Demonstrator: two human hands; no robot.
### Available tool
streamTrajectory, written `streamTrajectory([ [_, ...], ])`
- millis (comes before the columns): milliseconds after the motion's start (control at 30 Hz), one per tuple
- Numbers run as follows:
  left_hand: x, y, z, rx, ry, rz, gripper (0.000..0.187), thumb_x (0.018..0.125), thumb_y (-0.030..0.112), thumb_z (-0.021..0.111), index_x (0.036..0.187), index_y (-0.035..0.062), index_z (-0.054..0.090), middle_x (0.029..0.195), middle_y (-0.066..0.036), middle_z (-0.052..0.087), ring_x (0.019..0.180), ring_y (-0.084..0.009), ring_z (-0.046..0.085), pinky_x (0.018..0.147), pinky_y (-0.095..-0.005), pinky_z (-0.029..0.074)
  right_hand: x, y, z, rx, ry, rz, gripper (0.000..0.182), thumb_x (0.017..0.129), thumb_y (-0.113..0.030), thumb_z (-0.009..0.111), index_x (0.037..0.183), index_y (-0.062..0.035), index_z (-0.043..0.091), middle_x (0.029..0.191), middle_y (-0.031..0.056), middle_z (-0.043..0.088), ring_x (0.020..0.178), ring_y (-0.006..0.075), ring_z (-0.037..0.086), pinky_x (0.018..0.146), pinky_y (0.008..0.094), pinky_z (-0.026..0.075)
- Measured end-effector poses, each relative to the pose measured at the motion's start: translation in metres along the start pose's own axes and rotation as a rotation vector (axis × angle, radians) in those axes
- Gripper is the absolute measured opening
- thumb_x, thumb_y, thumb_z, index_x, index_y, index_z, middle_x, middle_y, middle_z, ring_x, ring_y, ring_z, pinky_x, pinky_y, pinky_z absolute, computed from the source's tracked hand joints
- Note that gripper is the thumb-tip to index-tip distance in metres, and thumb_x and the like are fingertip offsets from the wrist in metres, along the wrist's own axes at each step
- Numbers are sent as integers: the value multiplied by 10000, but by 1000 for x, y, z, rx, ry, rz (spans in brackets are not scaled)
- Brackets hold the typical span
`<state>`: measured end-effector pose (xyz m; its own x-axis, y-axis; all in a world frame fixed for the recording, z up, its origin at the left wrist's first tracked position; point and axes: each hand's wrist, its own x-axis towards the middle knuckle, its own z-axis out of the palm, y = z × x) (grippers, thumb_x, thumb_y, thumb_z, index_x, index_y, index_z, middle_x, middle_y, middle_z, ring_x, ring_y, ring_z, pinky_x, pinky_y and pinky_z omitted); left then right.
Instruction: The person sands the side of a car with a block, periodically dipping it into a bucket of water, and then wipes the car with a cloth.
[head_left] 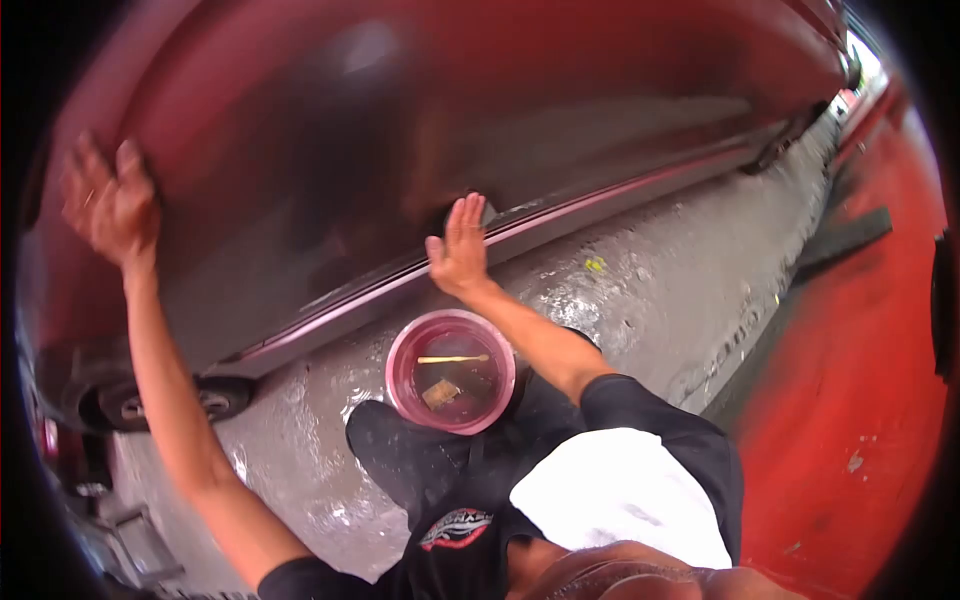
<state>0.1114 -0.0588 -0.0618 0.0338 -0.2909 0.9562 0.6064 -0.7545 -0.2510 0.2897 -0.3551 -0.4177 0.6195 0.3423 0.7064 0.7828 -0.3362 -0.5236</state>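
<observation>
Dark red bodywork of a car (560,120) fills the upper part of the head view. At the far left, my left hand (112,200) lies against the panel with its fingers spread. Near the car's lower edge, my right hand (462,245) presses a small dark, flat piece (488,212) to the panel; the fingers cover most of it. Below my right hand stands a pink bucket (393,375) of liquid, between my knees. A yellowish stick (450,359) and a tan block (440,394) are in the bucket.
A wheel (225,397) is at the lower left under the car. Wet grey concrete (650,260) runs beneath, with red floor (820,430) at the right. A dark flat strip (850,240) lies there. A grey frame-like object (145,545) is at the bottom left.
</observation>
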Motion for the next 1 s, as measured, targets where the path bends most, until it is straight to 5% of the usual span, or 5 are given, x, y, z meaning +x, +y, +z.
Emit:
streamTrajectory([
  [500, -219, 193, -37, -98, -195, -488, 708, 990, 334, 434, 1567, 41, 146, 1626, -229, 71, 1503, -429, 34, 1177, -600, -4, 367, -116, -175, -594, 992, -723, 483, 976, -286, 479, 1368, -4, 504, 1457, 230, 463, 1379, 387, 415, 1149, 540, 297],
  [700, -278, 206, -62, -208, -292, -387, 741, 976, 394, 511, 1563, 73, 193, 1623, -221, 94, 1504, -411, 73, 1177, -615, 18, 339, -131, -187, -476, 700, -645, 536, 1008, -271, 420, 1384, 110, 391, 1488, 321, 353, 1412, 453, 323, 1161, 572, 240],
  [867, -351, 268, -200, -704, -1066, -360, 497, 879, 270, 665, 1344, 134, 554, 1507, -223, 364, 1365, -384, 394, 1104, -582, 309, 346, -121, -199, -543, 456, -556, 653, 1019, -236, 373, 1414, 251, 194, 1489, 427, 235, 1426, 497, 244, 1164, 608, 189],
  [933, -361, 296, -246, -884, -1382, -601, 323, 893, 238, 639, 1183, 97, 645, 1303, -217, 560, 1142, -351, 590, 966, -533, 458, 360, -102, -202, -1301, 843, -826, 360, 1014, -163, 458, 1332, -13, 537, 1483, 284, 400, 1395, 463, 352, 1162, 535, 287],
  [1000, -373, 313, -266, -971, -1814, -549, 196, 871, 205, 637, 992, 62, 695, 1020, -188, 681, 851, -318, 681, 755, -472, 547, 331, -133, -201, -1118, 492, -531, 346, 1008, -132, 464, 1325, -21, 544, 1474, 292, 407, 1386, 475, 358, 1163, 533, 291],
])
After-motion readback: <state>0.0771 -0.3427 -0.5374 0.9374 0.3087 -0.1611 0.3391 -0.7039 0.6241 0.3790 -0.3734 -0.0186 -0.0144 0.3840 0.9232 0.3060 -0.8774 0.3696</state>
